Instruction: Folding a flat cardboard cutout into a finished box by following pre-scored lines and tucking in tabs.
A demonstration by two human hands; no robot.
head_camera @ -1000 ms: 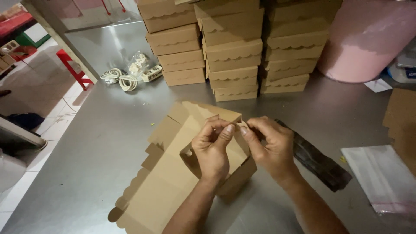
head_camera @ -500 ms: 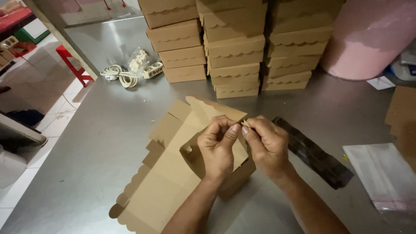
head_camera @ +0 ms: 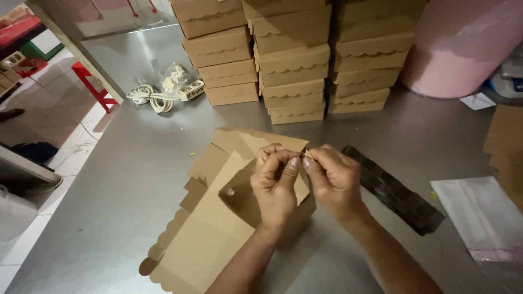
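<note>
Box flap [head_camera: 248, 193] now nearer fingers [head_camera: 294, 163]

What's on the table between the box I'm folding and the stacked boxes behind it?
Head view: bare metal table between the unfolded box and the stacked boxes.

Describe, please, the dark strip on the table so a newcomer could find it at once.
Start at the steel table, then find the right hand. The dark strip lies flat just beyond it, slanting: long, narrow and almost black, unlike the tan cardboard around.
</note>
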